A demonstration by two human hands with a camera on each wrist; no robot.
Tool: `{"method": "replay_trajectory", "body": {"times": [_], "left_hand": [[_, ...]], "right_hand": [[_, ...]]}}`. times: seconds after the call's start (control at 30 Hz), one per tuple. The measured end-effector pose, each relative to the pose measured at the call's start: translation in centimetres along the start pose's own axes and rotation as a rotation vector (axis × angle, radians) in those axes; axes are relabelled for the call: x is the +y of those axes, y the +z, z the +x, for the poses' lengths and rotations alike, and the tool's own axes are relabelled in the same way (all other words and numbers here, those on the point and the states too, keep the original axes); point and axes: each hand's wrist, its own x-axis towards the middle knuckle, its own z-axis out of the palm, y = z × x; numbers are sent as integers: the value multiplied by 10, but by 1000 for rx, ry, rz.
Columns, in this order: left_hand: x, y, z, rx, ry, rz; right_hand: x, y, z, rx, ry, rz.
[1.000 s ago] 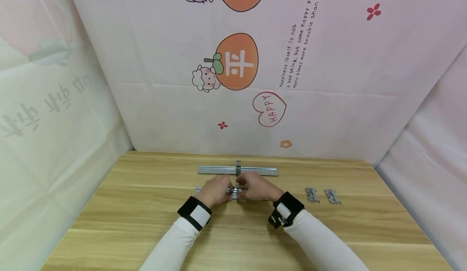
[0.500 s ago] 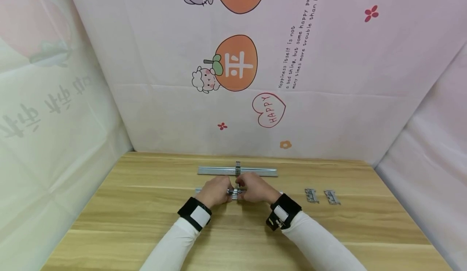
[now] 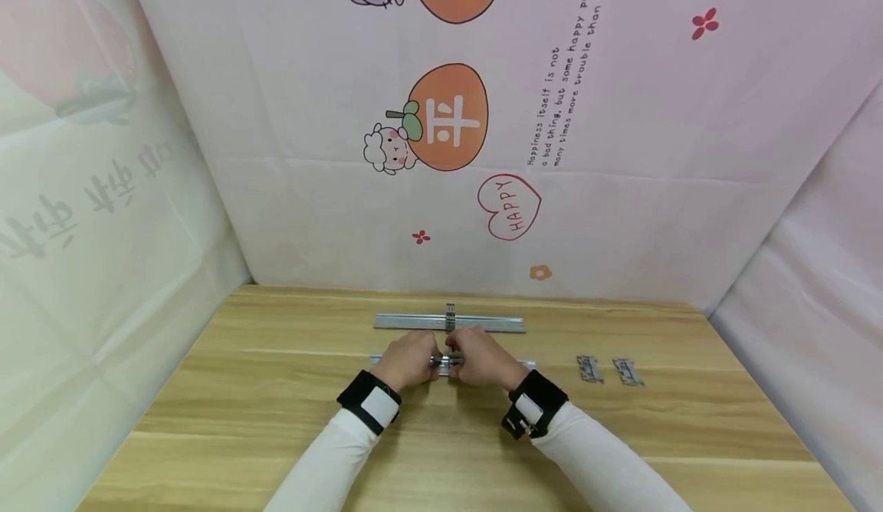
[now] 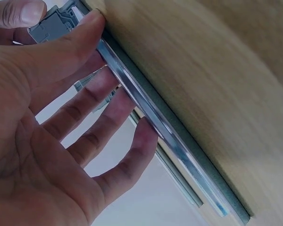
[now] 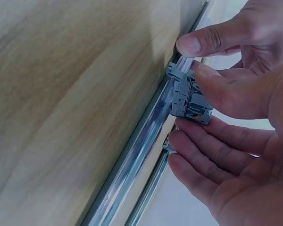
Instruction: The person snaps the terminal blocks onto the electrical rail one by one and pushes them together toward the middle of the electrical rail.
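Observation:
A metal DIN rail (image 3: pixel 527 363) lies on the table in front of me, its middle partly hidden by both hands. My left hand (image 3: pixel 411 360) grips this rail, with the thumb and fingers on opposite sides of it in the left wrist view. A grey terminal block (image 5: pixel 191 99) sits against the rail, pinched between the thumb and fingers of my right hand (image 3: pixel 485 357). From the left wrist, the same terminal block (image 4: pixel 56 24) shows beyond the left thumb. Whether it is latched onto the rail I cannot tell.
Behind the hands lies a second DIN rail (image 3: pixel 414 320) carrying a small group of terminal blocks (image 3: pixel 451 318). Two loose terminal blocks, one nearer (image 3: pixel 589 369) and another farther right (image 3: pixel 628 372), lie on the wooden table (image 3: pixel 276 420). Printed cloth (image 3: pixel 310 213) hangs behind the table.
My right wrist has shifted slightly left and toward me, uncovering the near rail's right end. The left hand stays nearly still on the rail.

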Motion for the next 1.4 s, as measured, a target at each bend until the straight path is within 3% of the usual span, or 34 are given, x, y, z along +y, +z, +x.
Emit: {"method": "replay_trajectory", "body": {"times": [0.6, 0.9, 1.17, 1.4], "left_hand": [[0, -4, 0, 16, 1, 0], [-1, -2, 1, 13, 10, 27], [0, 0, 0, -3, 22, 24], [1, -1, 0, -6, 9, 7]], "right_hand": [[-3, 1, 2, 56, -37, -76], [-1, 1, 0, 45, -15, -44], [11, -8, -16, 18, 43, 19], [35, -28, -35, 48, 89, -51]]}}
